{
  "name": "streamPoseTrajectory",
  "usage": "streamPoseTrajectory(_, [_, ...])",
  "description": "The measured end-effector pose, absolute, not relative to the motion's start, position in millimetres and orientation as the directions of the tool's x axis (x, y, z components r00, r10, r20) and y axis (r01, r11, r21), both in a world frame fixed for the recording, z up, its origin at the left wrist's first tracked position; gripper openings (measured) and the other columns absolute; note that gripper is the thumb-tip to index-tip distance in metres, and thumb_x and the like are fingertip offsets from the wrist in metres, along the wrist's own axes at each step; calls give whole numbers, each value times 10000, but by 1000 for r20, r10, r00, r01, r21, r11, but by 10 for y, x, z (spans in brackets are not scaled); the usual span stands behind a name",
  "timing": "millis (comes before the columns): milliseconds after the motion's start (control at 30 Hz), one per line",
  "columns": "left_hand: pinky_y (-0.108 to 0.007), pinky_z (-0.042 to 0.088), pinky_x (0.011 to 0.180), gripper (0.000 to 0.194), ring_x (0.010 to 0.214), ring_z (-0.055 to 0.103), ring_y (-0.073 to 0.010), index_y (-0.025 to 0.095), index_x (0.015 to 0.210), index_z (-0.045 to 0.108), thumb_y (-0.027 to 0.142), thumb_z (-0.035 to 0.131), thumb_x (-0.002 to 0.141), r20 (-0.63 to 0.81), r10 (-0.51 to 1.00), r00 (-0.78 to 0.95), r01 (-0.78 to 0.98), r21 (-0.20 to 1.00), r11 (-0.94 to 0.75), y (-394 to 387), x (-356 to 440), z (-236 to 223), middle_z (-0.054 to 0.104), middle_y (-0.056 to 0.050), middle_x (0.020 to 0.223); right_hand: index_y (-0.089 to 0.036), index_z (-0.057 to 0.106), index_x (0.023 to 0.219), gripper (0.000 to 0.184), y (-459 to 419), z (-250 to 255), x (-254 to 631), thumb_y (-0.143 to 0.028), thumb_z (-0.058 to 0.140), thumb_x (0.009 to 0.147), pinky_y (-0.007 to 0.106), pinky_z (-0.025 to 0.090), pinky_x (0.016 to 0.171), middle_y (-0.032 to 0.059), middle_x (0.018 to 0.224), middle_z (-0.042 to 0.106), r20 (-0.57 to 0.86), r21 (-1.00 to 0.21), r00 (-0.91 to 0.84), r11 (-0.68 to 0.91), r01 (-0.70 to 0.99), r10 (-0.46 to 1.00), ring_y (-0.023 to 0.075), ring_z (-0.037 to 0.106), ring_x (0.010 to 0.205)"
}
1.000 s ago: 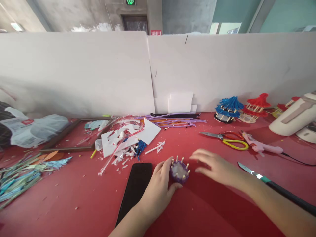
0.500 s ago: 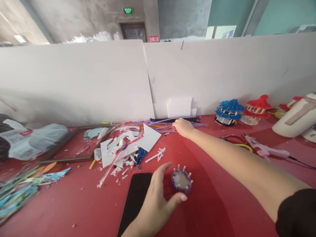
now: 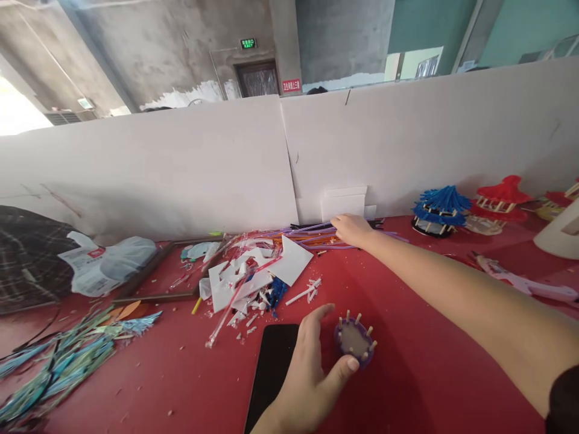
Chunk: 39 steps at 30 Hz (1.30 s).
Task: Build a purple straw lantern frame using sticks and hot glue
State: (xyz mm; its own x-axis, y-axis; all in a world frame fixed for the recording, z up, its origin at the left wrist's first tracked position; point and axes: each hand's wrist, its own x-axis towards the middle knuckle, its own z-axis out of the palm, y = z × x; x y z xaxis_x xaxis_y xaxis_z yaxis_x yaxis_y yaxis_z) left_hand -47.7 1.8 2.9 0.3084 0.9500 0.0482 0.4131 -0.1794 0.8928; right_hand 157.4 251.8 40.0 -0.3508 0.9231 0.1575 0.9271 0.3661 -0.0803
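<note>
My left hand [image 3: 312, 367] rests on the red table [image 3: 181, 386] with thumb and fingers spread round a small purple round base [image 3: 354, 342] that has several short wooden pegs standing on its rim; the thumb tip touches its near edge. My right arm stretches far forward. My right hand [image 3: 351, 229] lies with its fingers curled down on a bundle of long purple and orange strips [image 3: 316, 236] at the foot of the white partition. What the fingers grip is hidden. A black phone [image 3: 274, 367] lies under my left hand's heel.
White foam scraps and plastic bits [image 3: 253, 274] pile left of centre. Blue [image 3: 439, 210] and red [image 3: 500, 199] small pavilion models stand back right, a pink glue gun [image 3: 520, 278] in front of them. Green-blue strips [image 3: 58, 361] and a plastic bag [image 3: 111, 259] lie left.
My right hand left the purple base, reached forward to the strips at the partition and stays there. The camera has tilted up and swung left. My left hand stays by the base.
</note>
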Motion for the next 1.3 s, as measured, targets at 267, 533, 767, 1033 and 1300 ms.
streamPoseTrajectory(267, [-582, 382, 1139, 971, 1363, 466, -384, 208, 1443, 413, 487, 887, 642, 89, 949, 303, 498, 834, -237, 62, -376, 26, 515, -185, 1441, -163, 656, 973, 177, 1632, 291, 1960, -260, 511, 950, 328, 524, 769, 94, 960, 716, 246, -437, -75, 179, 881, 966, 202, 670, 866])
streamPoseTrajectory(533, [-552, 391, 1155, 933, 1396, 427, -360, 173, 1474, 348, 201, 854, 691, 122, 929, 348, 667, 665, -337, 55, -246, -35, 516, -175, 1474, -225, 461, 653, 351, 444, 10, 2316, -514, 509, 847, 228, 394, 516, -50, 591, 433, 15, -775, -110, 81, 627, 994, 119, 460, 542])
streamPoseTrajectory(767, [-518, 534, 906, 439, 1038, 639, -310, 131, 1304, 434, 158, 549, 881, 250, 956, 151, 719, 636, -280, 119, -243, -86, 612, -183, 1158, -232, 447, 630, 380, 281, -70, 2268, -550, 580, 789, 240, 297, 479, -62, 586, 305, -25, -912, 13, -28, 408, 1000, 114, 316, 525])
streamPoseTrajectory(1033, [-381, 524, 974, 161, 1086, 672, -201, 228, 1125, 500, 305, 419, 1009, 174, 935, 308, 517, 794, -319, 119, -308, 69, 688, -84, 1119, -231, 415, 600, 444, 266, -32, 2226, -580, 502, 862, 243, 321, 492, -44, 569, 349, 84, -881, 25, 62, 470, 996, 125, 359, 529])
streamPoseTrajectory(1300, [-356, 527, 836, 233, 924, 673, -219, 230, 994, 627, 319, 411, 1002, 313, 879, 359, 704, 527, -476, 123, -343, 253, 722, -54, 967, -221, 235, 542, 448, 212, -154, 2165, -415, 481, 863, 278, 231, 507, -43, 542, 269, 268, -646, -101, 257, 719, 958, 109, 298, 491])
